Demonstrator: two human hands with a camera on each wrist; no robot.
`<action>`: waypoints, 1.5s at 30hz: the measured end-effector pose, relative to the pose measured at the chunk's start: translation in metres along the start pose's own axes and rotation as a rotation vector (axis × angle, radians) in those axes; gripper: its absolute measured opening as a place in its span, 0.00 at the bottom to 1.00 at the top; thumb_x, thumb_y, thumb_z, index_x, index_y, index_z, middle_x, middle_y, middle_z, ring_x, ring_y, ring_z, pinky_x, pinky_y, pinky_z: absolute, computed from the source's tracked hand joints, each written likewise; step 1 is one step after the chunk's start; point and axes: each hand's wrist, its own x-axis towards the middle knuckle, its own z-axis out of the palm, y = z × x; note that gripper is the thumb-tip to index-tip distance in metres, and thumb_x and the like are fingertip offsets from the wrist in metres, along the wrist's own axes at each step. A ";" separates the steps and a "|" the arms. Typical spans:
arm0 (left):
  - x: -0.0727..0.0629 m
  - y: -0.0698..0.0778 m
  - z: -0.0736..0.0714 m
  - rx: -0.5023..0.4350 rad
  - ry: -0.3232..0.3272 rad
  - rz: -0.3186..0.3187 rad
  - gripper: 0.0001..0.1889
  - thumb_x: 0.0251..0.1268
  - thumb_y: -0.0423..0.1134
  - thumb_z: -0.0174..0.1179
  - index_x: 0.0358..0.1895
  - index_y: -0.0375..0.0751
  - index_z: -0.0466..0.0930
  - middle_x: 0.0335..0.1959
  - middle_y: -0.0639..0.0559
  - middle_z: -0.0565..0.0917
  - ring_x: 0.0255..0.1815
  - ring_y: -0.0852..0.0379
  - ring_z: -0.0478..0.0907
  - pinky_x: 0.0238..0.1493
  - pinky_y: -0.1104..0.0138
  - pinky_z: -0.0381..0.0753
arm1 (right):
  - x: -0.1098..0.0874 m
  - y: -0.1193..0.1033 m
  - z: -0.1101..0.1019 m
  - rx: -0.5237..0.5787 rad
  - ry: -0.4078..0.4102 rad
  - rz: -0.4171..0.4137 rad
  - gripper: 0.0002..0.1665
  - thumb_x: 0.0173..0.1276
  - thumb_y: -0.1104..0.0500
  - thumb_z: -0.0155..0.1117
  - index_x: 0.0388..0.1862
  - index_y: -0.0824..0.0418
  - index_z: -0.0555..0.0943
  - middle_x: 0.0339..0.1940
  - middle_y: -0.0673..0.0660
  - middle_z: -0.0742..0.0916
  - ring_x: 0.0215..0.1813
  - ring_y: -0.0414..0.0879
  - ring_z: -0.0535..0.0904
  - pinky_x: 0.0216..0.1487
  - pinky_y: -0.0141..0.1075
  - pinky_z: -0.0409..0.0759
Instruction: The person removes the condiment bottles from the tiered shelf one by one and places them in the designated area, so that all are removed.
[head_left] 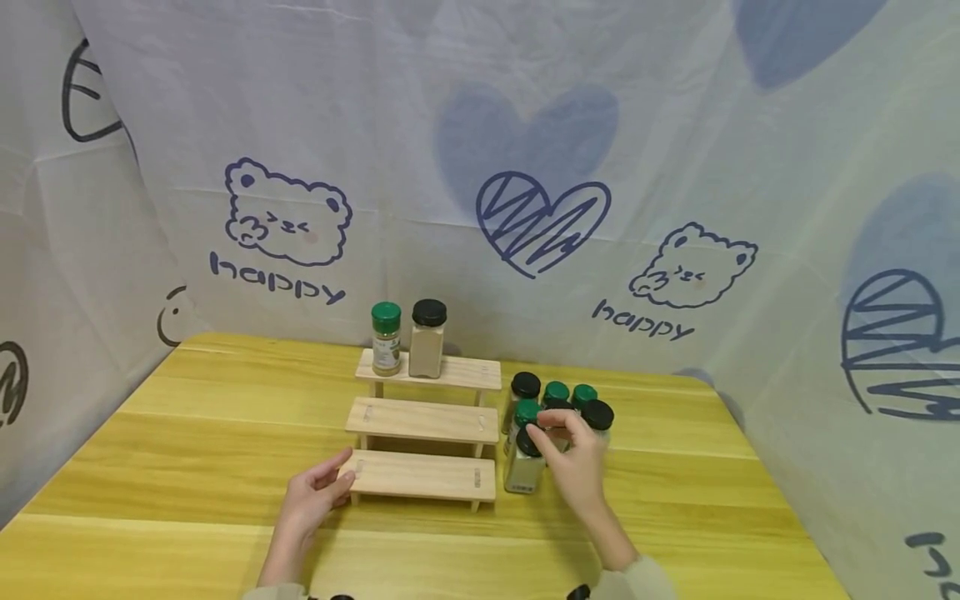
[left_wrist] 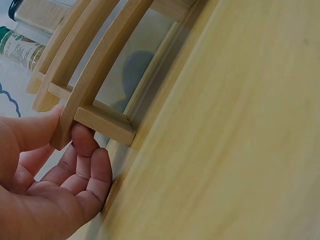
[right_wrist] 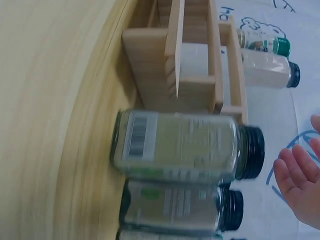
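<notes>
A three-tier wooden step rack stands on the table. My left hand grips the left end of its lowest step, with the thumb above the board and a finger beneath it in the left wrist view. My right hand hovers beside a clear spice jar with a black lid, to the right of the rack. In the right wrist view its fingers are apart from that jar's lid, holding nothing. On the top step are a green-capped spice bottle and a larger black-lidded jar.
Several more spice jars with green caps and black lids stand close together right of the rack, partly hidden behind my right hand. A white cloth with bear and heart drawings hangs behind the yellow wooden table.
</notes>
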 end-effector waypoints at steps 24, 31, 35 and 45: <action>0.000 0.000 -0.001 -0.005 -0.032 -0.006 0.24 0.62 0.33 0.55 0.61 0.34 0.63 0.62 0.30 0.60 0.52 0.51 0.67 0.38 0.69 0.77 | 0.033 -0.013 0.063 0.174 -0.048 0.160 0.06 0.54 0.75 0.62 0.32 0.76 0.76 0.30 0.70 0.81 0.33 0.59 0.77 0.31 0.46 0.78; 0.000 0.000 0.001 -0.009 -0.019 -0.003 0.23 0.62 0.32 0.55 0.60 0.33 0.63 0.62 0.30 0.60 0.55 0.48 0.64 0.38 0.70 0.77 | 0.052 -0.016 0.074 0.182 -0.034 0.183 0.07 0.54 0.74 0.63 0.32 0.76 0.76 0.29 0.71 0.81 0.33 0.60 0.77 0.33 0.47 0.78; 0.000 0.001 0.001 -0.006 -0.020 -0.002 0.23 0.62 0.31 0.54 0.60 0.32 0.63 0.62 0.32 0.60 0.57 0.46 0.62 0.38 0.70 0.77 | 0.061 -0.015 0.081 0.214 -0.031 0.212 0.10 0.54 0.73 0.63 0.35 0.76 0.75 0.31 0.70 0.80 0.35 0.60 0.77 0.35 0.48 0.77; 0.000 0.001 0.000 -0.016 -0.023 -0.009 0.24 0.62 0.32 0.55 0.61 0.32 0.63 0.62 0.32 0.60 0.60 0.42 0.60 0.38 0.71 0.77 | 0.075 0.013 0.111 0.284 -0.065 0.347 0.26 0.55 0.64 0.67 0.52 0.66 0.71 0.45 0.62 0.78 0.48 0.52 0.74 0.46 0.44 0.75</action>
